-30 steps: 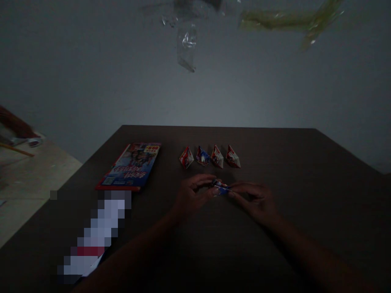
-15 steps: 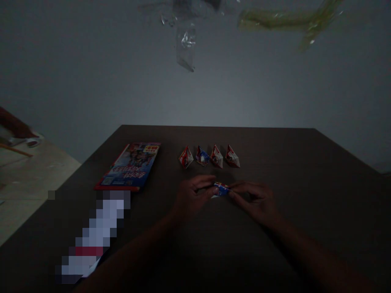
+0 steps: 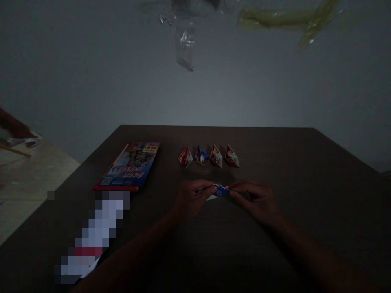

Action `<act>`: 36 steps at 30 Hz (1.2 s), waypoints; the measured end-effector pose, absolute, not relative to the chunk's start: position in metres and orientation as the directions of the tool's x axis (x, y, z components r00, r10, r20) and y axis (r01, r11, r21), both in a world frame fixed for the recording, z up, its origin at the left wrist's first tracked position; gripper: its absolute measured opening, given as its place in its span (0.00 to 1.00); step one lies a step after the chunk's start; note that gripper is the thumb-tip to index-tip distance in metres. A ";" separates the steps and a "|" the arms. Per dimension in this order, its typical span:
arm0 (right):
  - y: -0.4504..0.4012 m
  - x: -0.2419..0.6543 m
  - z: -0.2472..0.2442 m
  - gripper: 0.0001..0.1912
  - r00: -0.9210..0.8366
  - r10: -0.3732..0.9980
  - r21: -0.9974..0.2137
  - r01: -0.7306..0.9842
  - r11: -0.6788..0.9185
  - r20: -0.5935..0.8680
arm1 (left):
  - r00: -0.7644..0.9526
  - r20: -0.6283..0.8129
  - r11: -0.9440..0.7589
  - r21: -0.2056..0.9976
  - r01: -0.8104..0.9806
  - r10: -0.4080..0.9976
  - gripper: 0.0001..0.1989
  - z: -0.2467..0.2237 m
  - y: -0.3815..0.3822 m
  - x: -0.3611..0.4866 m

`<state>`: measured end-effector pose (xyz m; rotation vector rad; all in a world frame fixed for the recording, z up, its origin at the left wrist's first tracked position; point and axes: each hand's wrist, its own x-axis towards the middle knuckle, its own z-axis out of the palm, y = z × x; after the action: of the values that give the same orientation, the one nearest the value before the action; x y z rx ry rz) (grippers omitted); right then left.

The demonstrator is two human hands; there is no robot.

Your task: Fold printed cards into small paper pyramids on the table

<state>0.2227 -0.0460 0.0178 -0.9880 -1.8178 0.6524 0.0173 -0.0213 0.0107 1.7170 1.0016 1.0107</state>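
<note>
A small folded piece of printed paper (image 3: 222, 190), mostly blue with red and yellow bits, is held between my hands above the dark table. My left hand (image 3: 193, 197) pinches its left end, thumb in front and fingers behind. At its right end, my right hand (image 3: 255, 198) grips the paper between thumb and fingertips. A pale edge of paper pokes out below my left thumb. Beyond my hands several folded paper shapes, among them a red one (image 3: 185, 157) and a blue one (image 3: 201, 156), stand in a row.
On the left of the dark table (image 3: 275, 146) lies a stack of printed flyers (image 3: 131, 165). Nearer me is a blurred-out white sheet (image 3: 99, 228). A wall with tape (image 3: 281, 19) rises behind the table. Another person's foot (image 3: 29, 138) shows on the floor at far left.
My left fingers have closed down over the paper's left end, and more of its pale edge shows below the thumb. My right hand keeps nearly the same place.
</note>
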 end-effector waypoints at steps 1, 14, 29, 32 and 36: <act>-0.046 0.223 0.018 0.04 -0.249 0.847 -0.779 0.334 0.530 0.469 | 0.338 0.212 -0.291 0.935 0.202 0.917 0.09 0.011 -0.021 0.017; -0.046 0.218 0.016 0.03 -0.182 0.889 -0.845 0.277 0.457 0.421 | 0.284 0.248 -0.305 0.935 0.180 0.926 0.08 0.009 -0.020 0.019; -0.047 0.215 0.015 0.02 -0.071 0.938 -0.917 0.196 0.347 0.339 | 0.279 0.247 -0.294 0.945 0.143 0.928 0.08 0.011 -0.021 0.018; -0.047 0.215 0.013 0.04 -0.034 0.947 -0.928 0.189 0.321 0.320 | 0.272 0.238 -0.288 0.944 0.159 0.932 0.08 0.011 -0.022 0.019; -0.048 0.212 0.013 0.10 0.056 0.964 -0.955 0.162 0.248 0.260 | 0.236 0.263 -0.297 0.947 0.125 0.936 0.08 0.011 -0.026 0.020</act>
<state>0.2125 -0.0482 0.0130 -1.1587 -1.3735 0.8847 0.0203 -0.0259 0.0113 1.6338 1.0078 1.1645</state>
